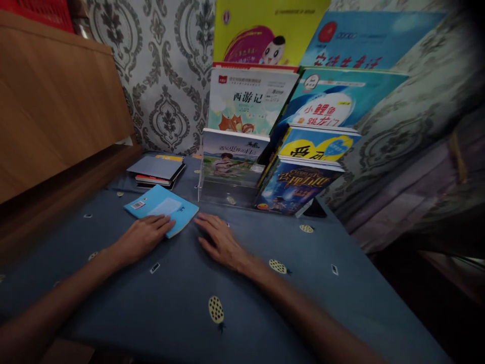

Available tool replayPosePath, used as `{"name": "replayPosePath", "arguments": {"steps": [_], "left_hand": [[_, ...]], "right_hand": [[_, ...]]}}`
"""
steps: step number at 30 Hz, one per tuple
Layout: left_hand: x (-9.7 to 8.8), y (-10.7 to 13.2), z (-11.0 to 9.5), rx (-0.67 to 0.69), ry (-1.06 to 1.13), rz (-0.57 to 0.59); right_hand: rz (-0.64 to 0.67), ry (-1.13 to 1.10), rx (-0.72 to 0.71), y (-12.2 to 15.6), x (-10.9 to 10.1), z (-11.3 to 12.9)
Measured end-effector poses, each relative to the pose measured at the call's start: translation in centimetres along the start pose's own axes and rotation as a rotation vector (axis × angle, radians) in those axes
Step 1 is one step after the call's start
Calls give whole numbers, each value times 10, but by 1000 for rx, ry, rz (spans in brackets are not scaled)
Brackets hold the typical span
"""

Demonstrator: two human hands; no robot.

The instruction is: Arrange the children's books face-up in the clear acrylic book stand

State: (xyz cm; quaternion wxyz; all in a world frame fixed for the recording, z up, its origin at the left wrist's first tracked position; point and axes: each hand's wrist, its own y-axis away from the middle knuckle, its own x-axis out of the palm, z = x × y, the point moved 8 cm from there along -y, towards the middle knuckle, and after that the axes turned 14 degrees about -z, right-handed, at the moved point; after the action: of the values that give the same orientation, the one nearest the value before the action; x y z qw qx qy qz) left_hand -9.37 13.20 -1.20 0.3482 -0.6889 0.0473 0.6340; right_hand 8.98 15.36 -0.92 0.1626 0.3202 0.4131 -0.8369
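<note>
The booklet (162,203) is bright blue, the tablecloth (162,308) slate-blue with yellow pineapples (215,309).

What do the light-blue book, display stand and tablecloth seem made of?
Light-blue book: probably smooth paper softcover; thin, printed cover. Tablecloth: matte, little shine; fabric or vinyl unclear. Display stand: likely clear glossy plastic; the tablecloth shows through.

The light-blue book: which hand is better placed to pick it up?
The left hand, probably: its fingers lie on the light-blue book, while the right hand is only beside the book's corner.

Forearms (303,306), left hand (144,236) and right hand (223,244) bare
</note>
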Motion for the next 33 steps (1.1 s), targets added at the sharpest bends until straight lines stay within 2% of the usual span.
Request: {"name": "replayPosePath", "arguments": {"steps": [4, 8, 9, 11, 13, 15, 18, 21, 24, 26, 28, 31, 33], "left_hand": [[2, 11, -36, 95, 57, -41], [13, 15, -94, 163, 153, -159], [18, 12, -109, 154, 177, -155], [27, 0, -140, 139, 240, -107], [33, -20, -163, 79, 307, -52], [34, -42, -181, 54, 425, -4], [28, -62, -195, 134, 626, 84], [21, -63, -187, 229, 742, 163], [19, -56, -160, 241, 798, 205], [24, -52, -132, 205, 759, 205], [33, -51, -96, 135, 633, 173], [47, -51, -33, -62, 384, 99], [54, -51, -4, -156, 294, 72]], "right_hand": [[-2, 15, 34, 7, 1, 5], [-32, 87, 109, 11, -8, -8], [-24, 114, 127, 12, -10, -13], [-2, 176, 158, 12, -16, -25], [15, 246, 183, 13, -22, -39], [21, 293, 203, 15, -30, -54], [-10, 270, 220, 22, -37, -68], [-69, 215, 236, 30, -40, -73], [-82, 193, 255, 34, -36, -72], [-78, 195, 261, 34, -35, -71], [-72, 209, 262, 33, -37, -70], [-38, 292, 282, 30, -39, -66], [-6, 366, 298, 25, -36, -56]]}}
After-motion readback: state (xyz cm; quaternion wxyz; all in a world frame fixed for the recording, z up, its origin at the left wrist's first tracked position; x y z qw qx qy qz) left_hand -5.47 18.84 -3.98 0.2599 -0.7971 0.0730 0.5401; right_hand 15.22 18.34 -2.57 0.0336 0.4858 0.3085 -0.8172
